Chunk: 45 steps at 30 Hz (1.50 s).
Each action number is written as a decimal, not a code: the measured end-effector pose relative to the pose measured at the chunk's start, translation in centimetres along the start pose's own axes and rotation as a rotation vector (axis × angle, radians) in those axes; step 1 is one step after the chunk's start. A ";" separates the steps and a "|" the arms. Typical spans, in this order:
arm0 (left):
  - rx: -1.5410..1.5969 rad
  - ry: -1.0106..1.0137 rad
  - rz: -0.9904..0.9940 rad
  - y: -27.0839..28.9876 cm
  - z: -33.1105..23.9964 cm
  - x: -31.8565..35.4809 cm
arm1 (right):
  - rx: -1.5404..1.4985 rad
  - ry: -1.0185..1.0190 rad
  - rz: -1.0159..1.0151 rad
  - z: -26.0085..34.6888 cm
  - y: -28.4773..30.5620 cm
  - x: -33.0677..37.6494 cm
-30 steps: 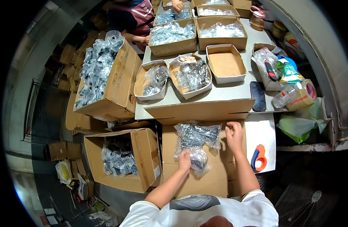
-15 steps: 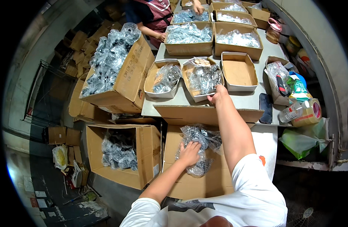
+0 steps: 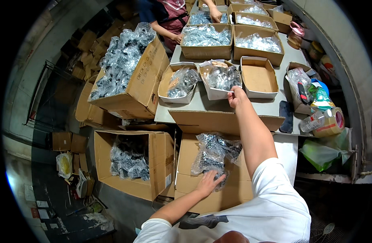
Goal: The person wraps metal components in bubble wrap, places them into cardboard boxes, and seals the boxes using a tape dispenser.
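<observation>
My right hand (image 3: 237, 96) grips the near right corner of a small white-sided cardboard box (image 3: 218, 94). Clear bags of small parts (image 3: 223, 77) lie inside it, and its near edge is tipped up. Below, my left hand (image 3: 210, 182) lies with its fingers spread over the near end of some bubble-wrapped dark packs (image 3: 210, 154). Those packs rest in an open cardboard carton (image 3: 234, 198). The carton's raised flap (image 3: 222, 121) stands between them and the small box.
Similar small boxes (image 3: 259, 77) flank the held one. A large carton of bagged parts (image 3: 139, 77) and another carton with bubble-wrapped packs (image 3: 161, 158) stand left. A phone (image 3: 286, 116) and tape roll (image 3: 331, 126) lie right. Opposite, a co-worker's hand (image 3: 215, 15) reaches into a box.
My right hand has tipped up the near edge of the small white box. My left hand has slid nearer to me along the bubble-wrapped packs. The view has shifted slightly.
</observation>
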<state>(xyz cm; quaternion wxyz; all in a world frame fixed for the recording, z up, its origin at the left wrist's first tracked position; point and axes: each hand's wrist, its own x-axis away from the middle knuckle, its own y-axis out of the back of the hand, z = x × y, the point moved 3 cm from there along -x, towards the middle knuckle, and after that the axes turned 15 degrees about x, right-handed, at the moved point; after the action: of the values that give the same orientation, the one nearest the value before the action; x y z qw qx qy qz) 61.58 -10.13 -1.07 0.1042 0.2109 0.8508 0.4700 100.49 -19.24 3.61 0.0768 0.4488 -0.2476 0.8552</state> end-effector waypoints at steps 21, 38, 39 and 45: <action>-0.195 -0.037 0.301 4.6 3.2 -8.1 | -0.040 0.522 0.205 -11.7 29.6 28.5; 0.820 0.171 -0.258 -0.6 11.8 -5.9 | 1.157 1.127 -0.617 -30.7 24.4 20.8; 0.820 0.170 -0.268 -0.8 12.5 -5.8 | 1.213 1.291 -0.646 -31.3 23.0 21.4; 0.634 0.198 -0.409 1.3 11.2 -6.4 | 1.376 1.450 -0.828 -30.7 22.7 21.8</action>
<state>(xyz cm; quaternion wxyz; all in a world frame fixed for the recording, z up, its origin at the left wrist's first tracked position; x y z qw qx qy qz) 71.81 -4.00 -6.05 0.0429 0.0124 0.9842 0.1713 57.27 -25.78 -1.42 0.2195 -0.1682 0.5608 0.7804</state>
